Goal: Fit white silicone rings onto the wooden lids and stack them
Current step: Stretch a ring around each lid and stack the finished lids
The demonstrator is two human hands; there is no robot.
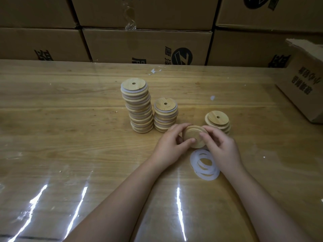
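Both hands raised just above table (70,119), left hand (172,142) and right hand (220,145) fingers curled round one wooden lid (192,132)

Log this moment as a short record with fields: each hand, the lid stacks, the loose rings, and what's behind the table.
left hand: grips the wooden lid at its left edge, thumb on its face
right hand: holds the same lid from the right
tall stack: leftmost, white rings showing between lids
middle stack: beside it, also ringed
short stack: rightmost, no rings visible
loose rings: white pile on the table, by the right hand
background: cardboard boxes
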